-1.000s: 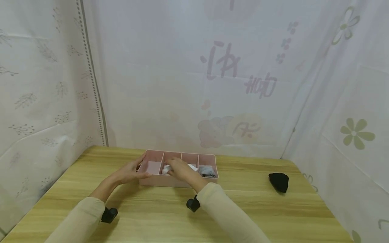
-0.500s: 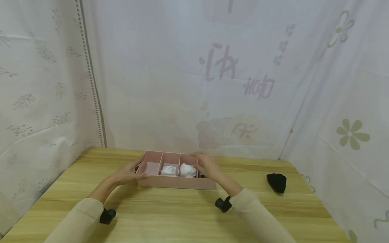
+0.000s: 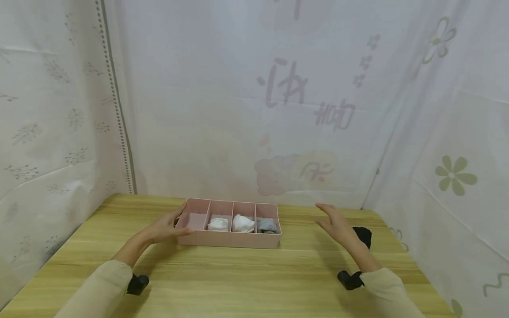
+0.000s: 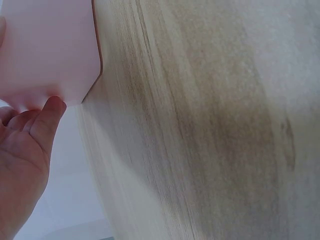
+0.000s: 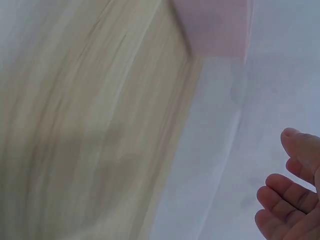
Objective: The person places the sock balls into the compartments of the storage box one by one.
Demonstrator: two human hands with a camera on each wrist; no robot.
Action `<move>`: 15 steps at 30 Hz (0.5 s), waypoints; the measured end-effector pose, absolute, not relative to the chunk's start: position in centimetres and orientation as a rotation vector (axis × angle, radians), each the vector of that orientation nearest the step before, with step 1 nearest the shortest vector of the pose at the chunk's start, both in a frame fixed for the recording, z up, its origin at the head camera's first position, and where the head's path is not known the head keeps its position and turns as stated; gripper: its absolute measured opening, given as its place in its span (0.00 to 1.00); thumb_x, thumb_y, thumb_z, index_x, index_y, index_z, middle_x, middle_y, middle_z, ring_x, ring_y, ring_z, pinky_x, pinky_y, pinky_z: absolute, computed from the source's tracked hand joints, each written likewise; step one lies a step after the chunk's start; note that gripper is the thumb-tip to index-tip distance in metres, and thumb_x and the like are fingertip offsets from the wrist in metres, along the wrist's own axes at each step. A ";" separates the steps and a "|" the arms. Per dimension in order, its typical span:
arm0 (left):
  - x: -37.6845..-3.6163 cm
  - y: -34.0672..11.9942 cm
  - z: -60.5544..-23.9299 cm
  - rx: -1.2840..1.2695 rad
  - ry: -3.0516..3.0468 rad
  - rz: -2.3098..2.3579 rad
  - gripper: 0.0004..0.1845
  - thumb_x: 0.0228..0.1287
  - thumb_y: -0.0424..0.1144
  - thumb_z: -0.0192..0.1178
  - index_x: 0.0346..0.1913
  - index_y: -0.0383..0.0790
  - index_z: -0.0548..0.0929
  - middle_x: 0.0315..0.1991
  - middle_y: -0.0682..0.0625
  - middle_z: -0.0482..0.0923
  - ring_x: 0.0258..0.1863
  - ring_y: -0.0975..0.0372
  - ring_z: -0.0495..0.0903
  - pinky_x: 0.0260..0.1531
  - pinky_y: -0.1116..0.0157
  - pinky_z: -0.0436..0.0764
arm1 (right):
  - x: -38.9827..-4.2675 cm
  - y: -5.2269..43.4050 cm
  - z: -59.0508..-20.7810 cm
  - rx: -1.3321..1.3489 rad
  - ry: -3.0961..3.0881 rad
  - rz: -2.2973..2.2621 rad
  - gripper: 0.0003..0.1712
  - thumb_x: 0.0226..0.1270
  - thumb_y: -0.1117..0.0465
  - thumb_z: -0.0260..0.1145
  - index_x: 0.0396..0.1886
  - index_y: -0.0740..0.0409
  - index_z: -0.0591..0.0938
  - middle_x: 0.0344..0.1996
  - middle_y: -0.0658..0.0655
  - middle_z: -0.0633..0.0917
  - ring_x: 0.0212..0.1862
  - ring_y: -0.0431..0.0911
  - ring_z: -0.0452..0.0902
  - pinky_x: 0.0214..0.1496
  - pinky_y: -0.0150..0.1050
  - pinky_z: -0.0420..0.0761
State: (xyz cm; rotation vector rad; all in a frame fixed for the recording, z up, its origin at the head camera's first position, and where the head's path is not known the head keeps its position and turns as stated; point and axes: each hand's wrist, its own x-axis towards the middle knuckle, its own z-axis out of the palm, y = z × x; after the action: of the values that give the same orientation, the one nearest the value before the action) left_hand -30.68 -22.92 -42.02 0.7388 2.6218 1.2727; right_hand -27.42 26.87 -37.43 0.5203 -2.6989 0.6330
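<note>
White cloth [image 3: 191,88] with printed flowers, leaves and lettering hangs on three sides: left, far and right. Before it stands one wooden table [image 3: 222,282]. One pink box [image 3: 228,240] sits at the far part of the table, left of its middle, its three dividers making four compartments in a row. Two pale sleeves, one left [image 3: 97,289] and one right [image 3: 389,291], come in from the near edge.

Two hands show. The left hand [image 3: 165,229] grips the box's left end, thumb at the near left corner and fingers against the end wall. The right hand [image 3: 337,224] is over the table, well apart to the right of the box, thumb and fingers spread and holding nothing. One black bundle [image 3: 364,235] lies at the right, partly hidden behind that hand. Two black devices, one at the left wrist [image 3: 137,285] and one at the right [image 3: 349,280], jut out by the sleeves.

Three small bundles lie in the box, one per compartment: a white bundle [image 3: 218,224] second from left, another white one [image 3: 243,223] third, and a grey bundle [image 3: 266,225] fourth, at the right end.
</note>
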 end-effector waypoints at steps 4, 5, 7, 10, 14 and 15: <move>-30.7 -22.9 -42.1 0.734 2.617 1.279 0.54 0.59 0.46 0.65 0.72 0.25 0.38 0.70 0.25 0.39 0.66 0.32 0.53 0.60 0.40 0.61 | -26.6 30.0 -37.8 0.375 -2.728 0.564 0.30 0.62 0.66 0.65 0.63 0.71 0.69 0.58 0.74 0.73 0.57 0.67 0.70 0.52 0.60 0.73; -30.7 -23.0 -42.1 0.734 2.616 1.279 0.54 0.59 0.46 0.65 0.72 0.25 0.38 0.71 0.25 0.39 0.66 0.32 0.53 0.60 0.40 0.61 | -26.5 30.7 -37.9 0.345 -2.730 0.553 0.30 0.62 0.66 0.65 0.62 0.72 0.69 0.58 0.75 0.73 0.57 0.68 0.70 0.52 0.60 0.73; -30.8 -23.0 -42.1 0.736 2.614 1.282 0.54 0.59 0.46 0.65 0.72 0.25 0.38 0.71 0.25 0.39 0.66 0.32 0.52 0.60 0.40 0.61 | -26.2 32.2 -38.2 0.281 -2.744 0.538 0.31 0.62 0.65 0.65 0.63 0.73 0.67 0.58 0.76 0.71 0.57 0.70 0.68 0.53 0.62 0.72; -30.8 -23.0 -42.1 0.733 2.613 1.282 0.54 0.59 0.46 0.65 0.72 0.25 0.38 0.71 0.25 0.38 0.66 0.33 0.52 0.60 0.40 0.61 | -25.7 34.1 -38.8 0.188 -2.768 0.524 0.34 0.62 0.64 0.66 0.64 0.75 0.65 0.59 0.79 0.68 0.58 0.72 0.63 0.53 0.64 0.69; -30.7 -23.0 -42.1 0.732 2.610 1.288 0.54 0.59 0.46 0.65 0.72 0.26 0.38 0.71 0.26 0.38 0.66 0.33 0.52 0.60 0.41 0.61 | -25.3 36.0 -39.6 0.116 -2.801 0.526 0.39 0.60 0.62 0.67 0.65 0.76 0.61 0.60 0.80 0.63 0.59 0.74 0.60 0.52 0.66 0.68; -30.7 -22.9 -42.1 0.730 2.611 1.289 0.54 0.59 0.46 0.65 0.72 0.26 0.38 0.71 0.26 0.38 0.66 0.33 0.53 0.60 0.41 0.62 | -25.2 36.3 -39.7 0.104 -2.806 0.531 0.40 0.60 0.62 0.68 0.65 0.76 0.61 0.61 0.81 0.62 0.59 0.75 0.59 0.53 0.66 0.67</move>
State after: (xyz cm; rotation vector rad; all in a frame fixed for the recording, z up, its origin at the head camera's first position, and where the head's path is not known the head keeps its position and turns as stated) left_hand -30.75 -22.95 -42.08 0.7298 2.6112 1.2891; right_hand -25.18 36.34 -39.73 0.1045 -2.8059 0.5306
